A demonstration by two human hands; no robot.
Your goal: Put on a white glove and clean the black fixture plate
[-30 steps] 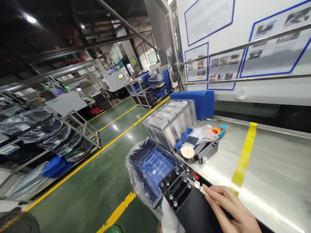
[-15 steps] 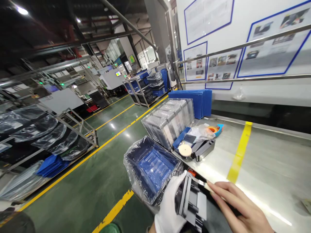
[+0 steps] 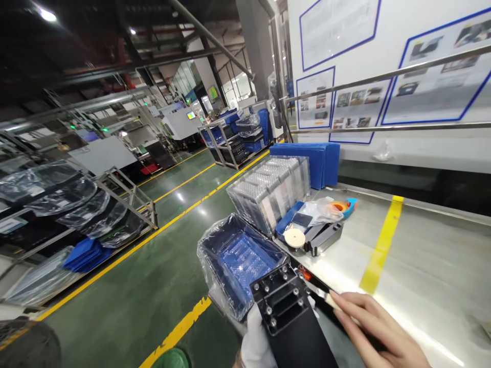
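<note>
My left hand (image 3: 255, 340), in a white glove, grips a long black moulded part (image 3: 303, 340) from its left side. The part's ribbed end with several round bosses faces up. My bare right hand (image 3: 378, 327) pinches a small knife-like tool with a pale handle and a short metal blade (image 3: 319, 292). The blade points at the part's upper right edge; whether it touches I cannot tell. Just beyond the part stands a blue bin (image 3: 210, 266) lined with clear plastic, with blue bubble-wrapped material in its bottom.
On the metal table (image 3: 429, 255) lie black parts (image 3: 326, 237), a cream disc (image 3: 294, 238), a blue tray (image 3: 286, 220) and a tape dispenser (image 3: 350, 207). Bubble-wrapped packs (image 3: 268, 189) stand behind, beside blue sheets (image 3: 324, 163). A green bin (image 3: 171, 359) is on the floor.
My left hand has turned the black part over, so its ribbed end with the bosses now faces up. My right hand keeps the tool in nearly the same place.
</note>
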